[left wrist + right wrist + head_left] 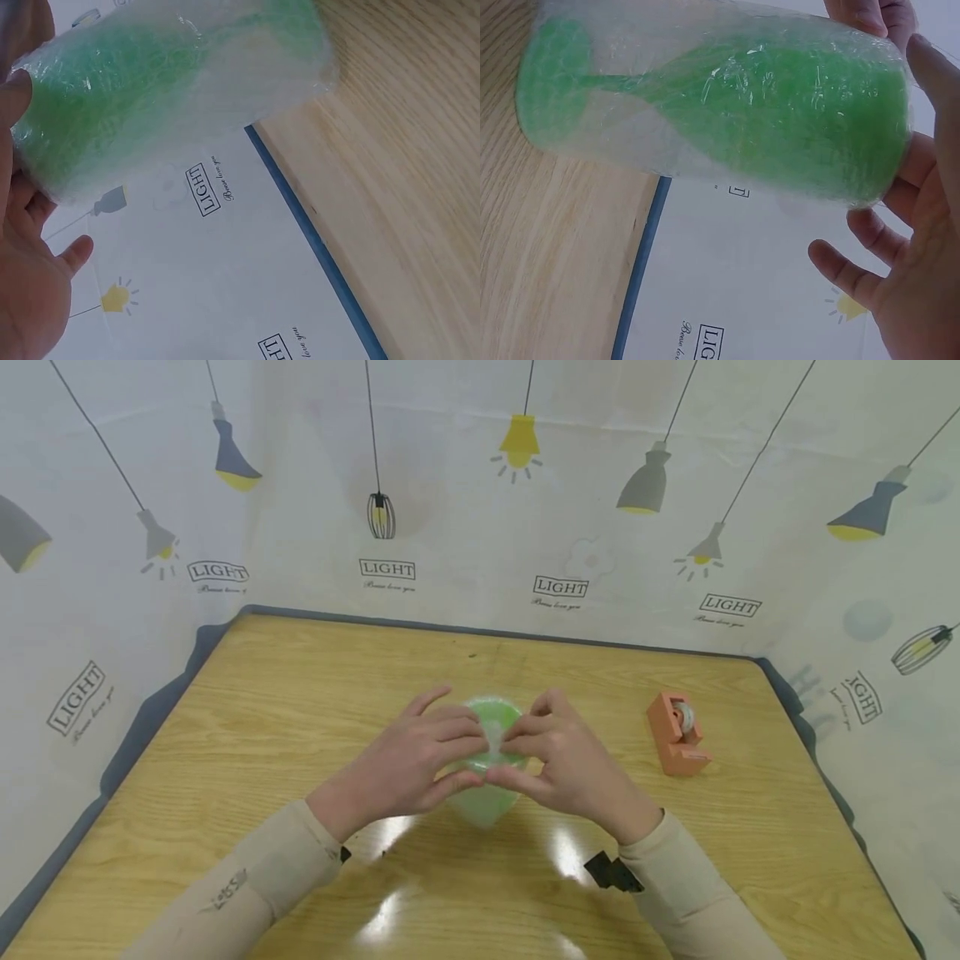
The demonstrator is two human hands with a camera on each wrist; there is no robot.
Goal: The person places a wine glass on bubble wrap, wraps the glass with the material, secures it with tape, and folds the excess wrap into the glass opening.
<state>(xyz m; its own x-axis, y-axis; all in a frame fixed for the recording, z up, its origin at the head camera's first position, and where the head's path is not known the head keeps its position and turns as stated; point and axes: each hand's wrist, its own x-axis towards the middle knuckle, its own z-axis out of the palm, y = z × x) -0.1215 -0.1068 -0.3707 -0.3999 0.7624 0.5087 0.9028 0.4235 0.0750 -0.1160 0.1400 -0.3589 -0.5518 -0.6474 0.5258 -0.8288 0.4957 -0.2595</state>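
A green stemmed glass [795, 112] stands upright on the table, its bowl, thin stem and round foot showing through a sleeve of clear bubble wrap [622, 139]. At the top edge of the wrap, my left hand [412, 756] pinches the plastic between thumb and fingers. My right hand [566, 756] does the same from the other side, and the two thumb tips nearly meet at the near rim. From the head view both hands cover much of the glass's top. The right wrist view shows lower fingers of that hand spread away from the wrap.
An orange tape dispenser [675, 735] with a roll of tape stands on the right part of the wooden table [300, 668]. A pale backdrop [465, 527] printed with lamps encloses the back and sides. A dark blue border runs along the table's edge.
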